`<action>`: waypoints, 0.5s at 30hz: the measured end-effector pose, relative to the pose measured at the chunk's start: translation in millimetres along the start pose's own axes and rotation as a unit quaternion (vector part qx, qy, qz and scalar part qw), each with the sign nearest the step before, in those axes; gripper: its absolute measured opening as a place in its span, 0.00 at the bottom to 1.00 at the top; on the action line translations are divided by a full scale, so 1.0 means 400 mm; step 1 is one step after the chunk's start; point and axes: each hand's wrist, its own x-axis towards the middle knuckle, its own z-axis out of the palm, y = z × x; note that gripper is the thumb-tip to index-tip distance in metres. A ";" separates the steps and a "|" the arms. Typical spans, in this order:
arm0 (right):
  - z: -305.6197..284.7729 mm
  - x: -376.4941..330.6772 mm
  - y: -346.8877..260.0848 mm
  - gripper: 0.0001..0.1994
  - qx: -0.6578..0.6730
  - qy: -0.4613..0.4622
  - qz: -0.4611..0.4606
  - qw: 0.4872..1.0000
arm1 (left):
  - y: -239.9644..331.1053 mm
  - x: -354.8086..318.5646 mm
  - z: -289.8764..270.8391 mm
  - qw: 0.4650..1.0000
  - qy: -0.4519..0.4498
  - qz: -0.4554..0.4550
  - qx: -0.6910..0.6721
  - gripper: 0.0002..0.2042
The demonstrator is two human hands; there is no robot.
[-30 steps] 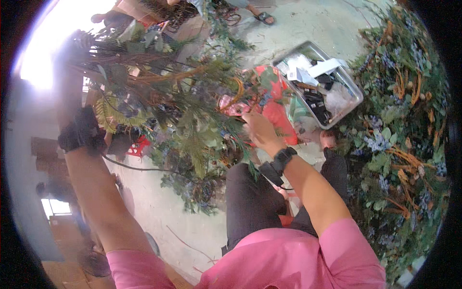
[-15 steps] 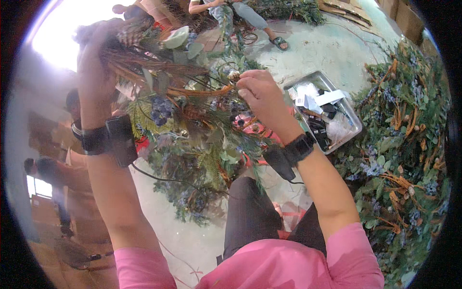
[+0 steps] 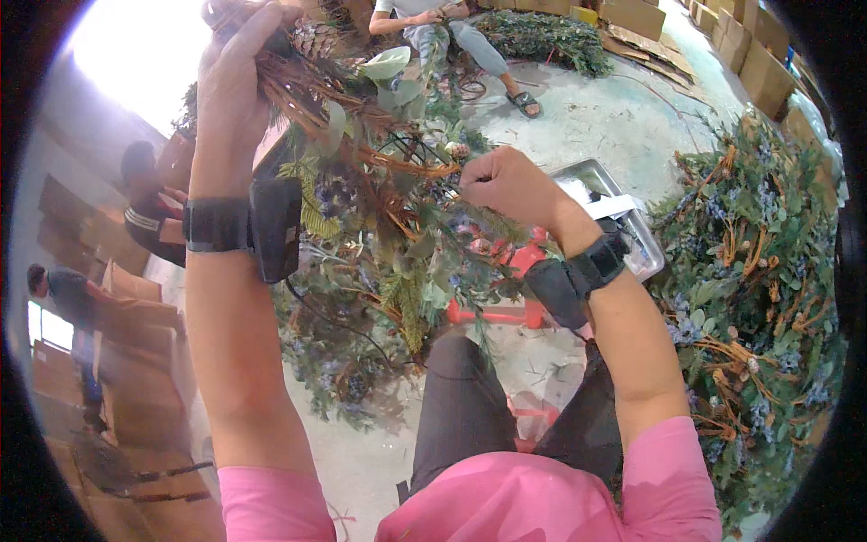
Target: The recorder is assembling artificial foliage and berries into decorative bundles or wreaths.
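My left hand (image 3: pixel 237 77) is raised at the upper left, its fingers wrapped round the gathered stem end of an artificial greenery garland (image 3: pixel 397 244). Green sprigs, blue berries and brown vine twigs (image 3: pixel 397 164) hang from it across the middle of the view. A pine cone (image 3: pixel 316 41) and a pale leaf (image 3: pixel 386 63) sit close to that hand. My right hand (image 3: pixel 515 185) is closed at the tip of the twigs, knuckles up; its fingertips are mostly hidden. Black straps with small boxes are on both wrists.
A metal tray (image 3: pixel 623 194) holding small items stands beyond my right wrist. Piled greenery (image 3: pixel 750 298) fills the right side. Red metal parts (image 3: pixel 533 271) show between my knees. Another person (image 3: pixel 442 27) sits ahead; others stand at left by cardboard boxes (image 3: pixel 140 361).
My left hand has shifted right and up with the stem end. My right hand has moved slightly right and down, its fingers now curled into a fist. The whole view has shifted.
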 end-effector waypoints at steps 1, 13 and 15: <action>-0.018 0.004 -0.017 0.08 -0.001 -0.044 0.030 0.999 | -0.004 0.000 0.003 1.000 0.002 0.002 0.007 0.09; -0.084 0.106 -0.001 0.04 -0.265 -0.130 -0.015 0.955 | 0.004 -0.001 0.007 0.999 -0.034 0.011 -0.008 0.10; -0.074 0.087 0.026 0.06 -0.264 -0.026 -0.109 0.958 | 0.012 -0.004 0.008 0.999 -0.032 0.006 0.036 0.10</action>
